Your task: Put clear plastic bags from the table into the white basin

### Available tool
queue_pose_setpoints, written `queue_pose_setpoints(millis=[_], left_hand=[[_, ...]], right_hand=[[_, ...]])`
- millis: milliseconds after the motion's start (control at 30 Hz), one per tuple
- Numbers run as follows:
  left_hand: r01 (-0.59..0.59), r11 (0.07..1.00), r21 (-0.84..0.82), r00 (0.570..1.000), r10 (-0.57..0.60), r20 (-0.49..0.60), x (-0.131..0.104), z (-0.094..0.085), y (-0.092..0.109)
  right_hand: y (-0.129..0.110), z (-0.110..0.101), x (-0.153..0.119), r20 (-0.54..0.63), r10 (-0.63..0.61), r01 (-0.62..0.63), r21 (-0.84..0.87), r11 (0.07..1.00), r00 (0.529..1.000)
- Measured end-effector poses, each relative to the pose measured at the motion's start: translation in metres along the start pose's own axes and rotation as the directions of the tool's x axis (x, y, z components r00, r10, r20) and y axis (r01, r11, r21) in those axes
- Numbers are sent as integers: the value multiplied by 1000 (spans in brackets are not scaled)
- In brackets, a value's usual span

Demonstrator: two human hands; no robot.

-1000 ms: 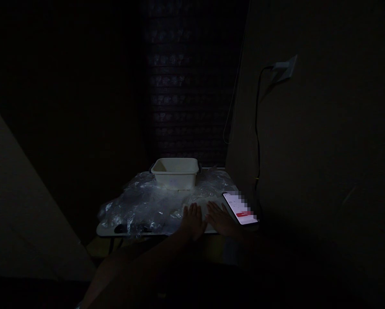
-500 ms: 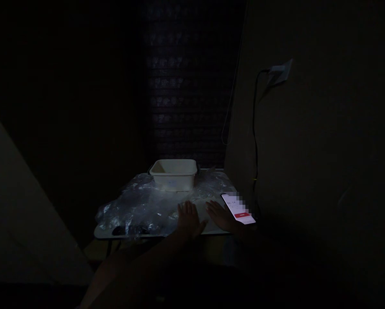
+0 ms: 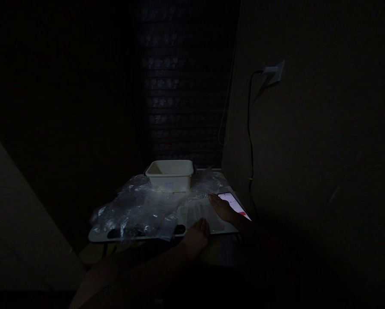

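Near the front edge of the small table, my left hand rests with its fingers close together and reaching forward, over the near edge of a flat clear plastic sheet or bag. The dim light hides its thumb. My right hand lies palm down at the right side of that plastic, fingers stretched out. Beside it, a lit phone is partly covered by the hand and forearm. Neither hand visibly grips anything.
A white plastic tub with dark side handles stands at the back of the table. Crumpled clear plastic spreads over the left side. On the right wall, a black cord hangs from an outlet. The room is very dark.
My left hand has moved toward me, to the table's front edge. My right hand has shifted slightly upward toward the phone and now overlaps it. The flat plastic between them shows more.
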State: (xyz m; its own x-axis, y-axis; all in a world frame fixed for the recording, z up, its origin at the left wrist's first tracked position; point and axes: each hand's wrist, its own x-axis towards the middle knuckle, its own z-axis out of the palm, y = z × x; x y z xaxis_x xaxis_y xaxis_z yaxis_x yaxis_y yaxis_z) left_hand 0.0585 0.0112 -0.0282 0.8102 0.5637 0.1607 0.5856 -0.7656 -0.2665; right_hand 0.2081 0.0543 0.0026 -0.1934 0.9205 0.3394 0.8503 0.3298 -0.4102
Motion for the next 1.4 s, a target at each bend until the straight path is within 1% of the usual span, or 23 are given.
queue_pose_setpoints(millis=[133,233,300,333,367,400,433,467,500,533,600,633,667,733,800,833,900,1000,1067,1133,1233,1333,1400], left_hand=[[-33,998,-51,999,34,17,-6,-2,2],[-18,985,-171,1000,22,19,-8,-17,-3],[30,944,-330,999,-34,-5,-5,-33,-14],[68,901,-429,996,-87,-23,-2,-42,-22],[137,839,-527,982,-183,-36,1,-52,-31],[197,753,-627,963,-268,-20,4,-61,-42],[218,629,-746,940,-341,-13,6,-68,-53],[235,454,-859,912,-408,34,9,-75,-64],[215,257,-942,883,-464,75,11,-80,-75],[186,71,-980,856,-502,126,12,-83,-85],[123,-191,-974,797,-565,212,12,-85,-100],[102,-308,-946,785,-559,266,12,-84,-105],[85,-412,-907,778,-541,319,11,-83,-109],[63,-585,-809,787,-470,401,10,-80,-112],[54,-689,-723,798,-406,446,8,-78,-112],[62,-714,-697,797,-385,465,7,-77,-112],[115,-719,-685,782,-360,509,5,-76,-111],[209,-657,-724,760,-357,543,3,-75,-110],[224,-624,-748,752,-378,540,2,-74,-109],[223,-622,-750,746,-387,542,2,-73,-108],[227,-645,-729,737,-375,562,4,-73,-106],[223,-654,-723,705,-404,583,5,-72,-105],[226,-645,-730,699,-415,583,6,-72,-105]], right_hand=[[-2,-2,2,64,63,-68,77,995,996],[0,-3,7,69,124,-135,200,970,990],[2,-6,12,80,181,-198,353,915,980],[3,-8,15,100,203,-227,454,862,974],[4,-12,18,127,220,-253,561,788,967],[5,-16,20,165,221,-274,661,699,961],[5,-21,21,206,206,-290,743,603,957],[5,-25,22,251,187,-312,803,508,950],[4,-30,22,303,158,-342,841,420,940],[3,-34,21,354,131,-377,860,343,926],[-2,-40,19,449,78,-454,862,226,890],[-6,-42,18,483,55,-485,856,181,874],[-10,-43,18,511,25,-509,849,142,859],[-19,-42,17,532,-38,-529,846,66,846],[-28,-39,19,518,-79,-520,854,-12,852],[-31,-36,20,507,-82,-512,858,-45,858],[-34,-32,22,493,-58,-497,864,-81,868],[-34,-27,25,502,13,-500,863,-72,865],[-32,-26,25,516,69,-512,857,-65,854],[-31,-27,25,530,103,-526,848,-67,842],[-31,-29,24,550,93,-546,835,-59,830],[-32,-29,23,520,41,-520,854,-13,853],[-32,-28,22,492,29,-492,870,24,870]])
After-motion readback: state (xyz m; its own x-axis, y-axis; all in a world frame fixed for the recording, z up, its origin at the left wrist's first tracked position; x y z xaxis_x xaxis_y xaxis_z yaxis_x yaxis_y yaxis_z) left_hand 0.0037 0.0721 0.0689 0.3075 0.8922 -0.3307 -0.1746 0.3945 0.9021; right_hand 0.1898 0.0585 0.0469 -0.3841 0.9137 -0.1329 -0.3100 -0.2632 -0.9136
